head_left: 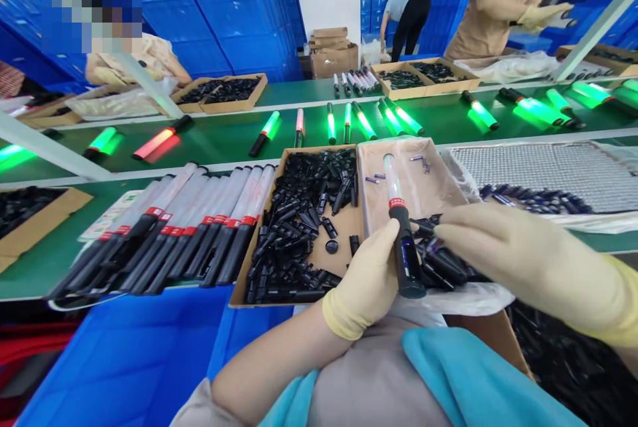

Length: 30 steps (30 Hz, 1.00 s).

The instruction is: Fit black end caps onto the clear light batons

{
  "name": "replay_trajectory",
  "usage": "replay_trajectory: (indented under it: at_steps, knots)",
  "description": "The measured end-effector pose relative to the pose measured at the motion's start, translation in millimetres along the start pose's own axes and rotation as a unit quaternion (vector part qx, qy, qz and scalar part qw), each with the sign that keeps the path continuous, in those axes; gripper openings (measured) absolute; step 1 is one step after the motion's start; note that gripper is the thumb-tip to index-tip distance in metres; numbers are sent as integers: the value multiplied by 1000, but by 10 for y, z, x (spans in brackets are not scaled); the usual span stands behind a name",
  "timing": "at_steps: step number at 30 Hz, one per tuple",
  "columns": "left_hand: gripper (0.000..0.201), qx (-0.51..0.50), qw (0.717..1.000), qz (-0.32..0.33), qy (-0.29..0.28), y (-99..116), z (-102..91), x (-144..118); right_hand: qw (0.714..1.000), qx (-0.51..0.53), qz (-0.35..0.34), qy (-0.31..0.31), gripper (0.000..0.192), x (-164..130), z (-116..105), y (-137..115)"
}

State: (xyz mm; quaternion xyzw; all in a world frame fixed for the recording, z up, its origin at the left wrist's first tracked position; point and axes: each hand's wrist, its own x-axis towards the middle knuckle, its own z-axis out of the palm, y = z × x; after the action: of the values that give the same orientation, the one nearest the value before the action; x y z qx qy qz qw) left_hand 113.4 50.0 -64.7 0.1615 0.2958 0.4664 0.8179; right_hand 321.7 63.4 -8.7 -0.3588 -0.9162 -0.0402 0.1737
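My left hand point(366, 274), in a pale yellow glove, is wrapped around the black handle of a light baton point(397, 191). This unlit baton stands tilted, its translucent tube pointing away from me and a red band at the joint. Its handle's battery slot faces up, with a purple-blue battery point(407, 251) showing inside. To the right, my gloved right hand point(503, 248) is smeared by motion, fingers pressed together just beside the handle. A small purplish bit shows at its fingertips; what it is I cannot make out. Black covers point(441, 264) lie beneath in a plastic-lined box point(376, 155).
A carton point(319, 251) of black plastic parts stands left of the baton. Unlit batons point(199, 228) lie in a row farther left. Loose batteries point(543, 201) sit on a tray at right. Lit batons point(331, 123) rest on the green conveyor point(224, 128). Co-workers are beyond it.
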Motion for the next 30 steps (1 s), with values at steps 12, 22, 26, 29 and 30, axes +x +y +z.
replay_trajectory:
  at_steps: [12,22,26,29,30]
  knots:
    - [36,-28,995,90,31,45,-211,-182,980,6,-170,99,36,231,340,-617]
    - [32,-102,945,279,134,666,-634,-391,978,88,160,-100,27,1093,948,-662]
    - [27,-104,926,322,168,791,-806,-529,944,58,179,-272,25,1618,1410,-868]
    - [28,-97,932,299,182,762,-899,-594,935,60,196,-290,26,1769,1581,-936]
    - [31,-92,934,291,184,748,-925,-605,930,65,207,-295,29,1783,1590,-920]
